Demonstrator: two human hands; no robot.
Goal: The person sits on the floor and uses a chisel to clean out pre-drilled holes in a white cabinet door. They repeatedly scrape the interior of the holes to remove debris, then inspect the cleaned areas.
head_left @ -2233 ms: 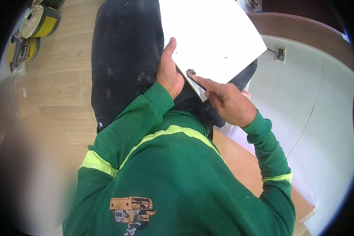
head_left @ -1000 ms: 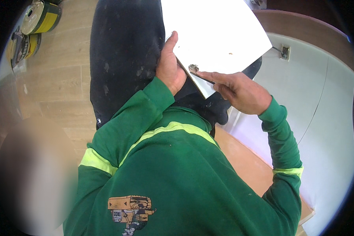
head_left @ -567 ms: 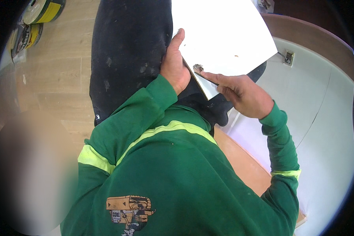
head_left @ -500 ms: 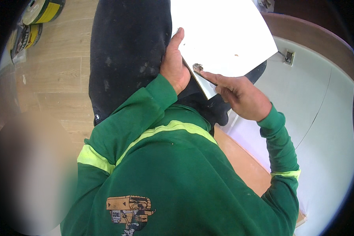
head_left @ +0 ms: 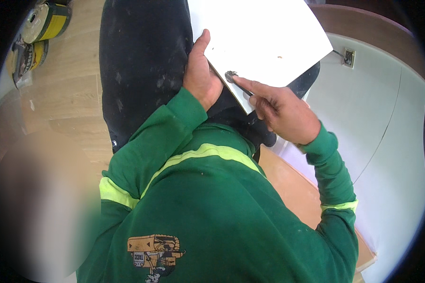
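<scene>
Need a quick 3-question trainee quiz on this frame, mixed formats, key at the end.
1. True or false: the left hand grips the edge of the white panel.
2. The right hand presses its forefinger on: A) a small dark metal fitting near the panel's corner, B) the wall socket, C) the yellow drum.
3. Fill in: the sleeves are green with ___ bands.

Key: 1 true; 2 A; 3 yellow.
</scene>
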